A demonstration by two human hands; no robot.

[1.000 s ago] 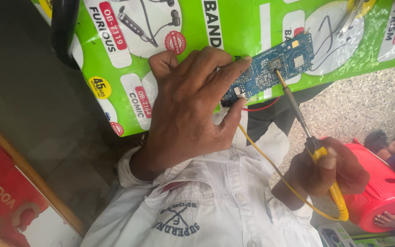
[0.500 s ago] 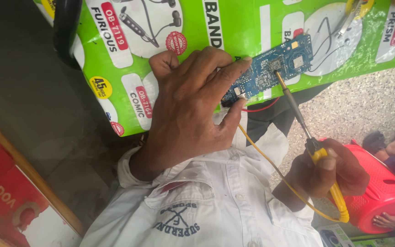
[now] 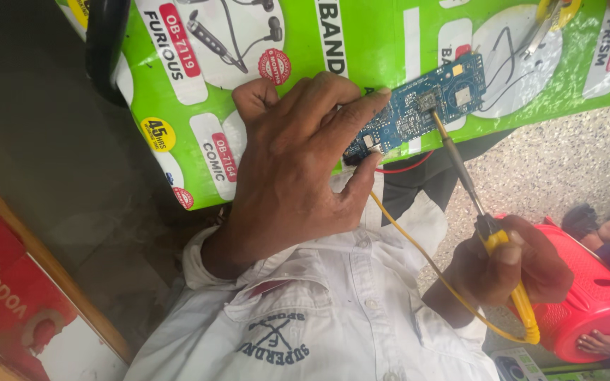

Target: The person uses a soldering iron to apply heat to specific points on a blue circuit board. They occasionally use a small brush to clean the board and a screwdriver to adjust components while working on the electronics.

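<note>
The blue circuit board (image 3: 421, 106) lies on the green printed sheet (image 3: 361, 42), long axis slanting up to the right. The left hand (image 3: 298, 162) pins its lower end, fingers spread. The right hand (image 3: 506, 264) grips a yellow-handled soldering iron (image 3: 460, 169), tip on the board.

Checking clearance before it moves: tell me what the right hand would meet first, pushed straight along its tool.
Probably the blue circuit board: the right hand aims its soldering iron there, tip apparently touching already.
</note>
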